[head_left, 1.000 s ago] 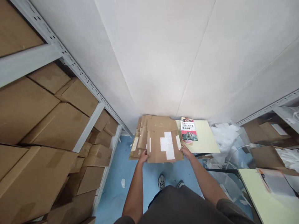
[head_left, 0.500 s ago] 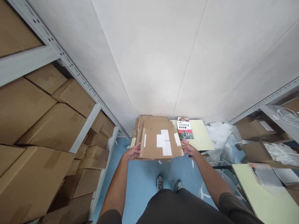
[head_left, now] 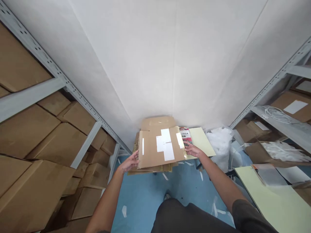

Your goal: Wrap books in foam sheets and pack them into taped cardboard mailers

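A flattened cardboard box (head_left: 148, 142) with white labels and strips of clear tape lies between my two hands, tilted slightly over other flat cardboard (head_left: 155, 169). At its left edge is my left hand (head_left: 131, 161), fingers on the side and thumb partly hidden. My right hand (head_left: 193, 149) grips the right edge, its fingertips against the tape. Behind that hand, a book (head_left: 187, 136) with a red and white cover rests on the pale yellow tabletop (head_left: 202, 140), partly covered by the cardboard.
Shelves with brown cartons (head_left: 48, 136) rise on the left. White plastic wrapping (head_left: 220, 145) is heaped right of the table. Another pale table (head_left: 269, 194) and an open carton (head_left: 262, 155) stand farther right. Paper scraps (head_left: 124, 211) lie on the blue floor.
The top flattened box has shifted left in view and now covers more of the book. Both hands have moved with it, and the stack beneath shows at its lower left.
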Available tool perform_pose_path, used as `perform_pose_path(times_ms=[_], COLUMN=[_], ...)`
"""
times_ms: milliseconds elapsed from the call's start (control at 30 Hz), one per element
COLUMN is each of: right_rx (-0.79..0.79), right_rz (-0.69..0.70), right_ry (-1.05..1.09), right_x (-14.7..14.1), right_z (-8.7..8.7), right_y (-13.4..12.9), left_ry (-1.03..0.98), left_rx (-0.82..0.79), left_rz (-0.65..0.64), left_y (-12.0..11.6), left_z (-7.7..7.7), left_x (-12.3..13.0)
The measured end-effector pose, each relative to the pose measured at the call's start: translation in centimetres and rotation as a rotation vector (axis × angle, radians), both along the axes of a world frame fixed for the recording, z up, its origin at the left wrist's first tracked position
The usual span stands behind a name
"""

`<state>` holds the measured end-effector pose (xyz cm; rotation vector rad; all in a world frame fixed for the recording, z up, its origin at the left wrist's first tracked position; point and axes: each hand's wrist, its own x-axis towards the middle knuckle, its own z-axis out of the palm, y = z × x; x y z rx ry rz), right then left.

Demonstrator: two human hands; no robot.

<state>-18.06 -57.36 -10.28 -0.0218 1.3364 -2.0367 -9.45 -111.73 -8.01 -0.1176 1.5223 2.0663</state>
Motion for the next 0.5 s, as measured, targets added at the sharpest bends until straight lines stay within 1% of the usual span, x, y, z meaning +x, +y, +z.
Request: perform_pose_path(times_ms=[100, 167, 233, 300, 367, 500], right_rx=[-0.021, -0.008, -0.001, -0.009, -0.023, -0.054], right_rz=[-0.021, -0.071, -0.132, -0.2, -0.274, -0.445], right_ry=[0.047, 0.062, 0.074, 0.09, 0.105, 0.108], right_x=[1.5, 3.2, 5.2, 7.7, 10.5, 17.4], right_z=[1.5, 2.4, 2.9, 3.2, 3.3, 3.1], right_y=[4.0, 7.5, 11.3, 15.5, 19.8, 28.6], left_ry=[0.037, 0.047, 0.062, 0.088, 0.112, 0.141], left_rx=[-0.061, -0.104, -0.133, -0.145, -0.158, -0.195], left_rz=[-0.029, -0.05, -0.085, -0.132, -0.187, -0.34], left_y=[3.8, 7.3, 11.3, 15.6, 20.3, 30.8], left_z=[2.7, 4.2, 5.3, 5.9, 6.3, 6.7], left_x=[-0.1, -0.2, -0.6, -1.3, -2.3, -4.5])
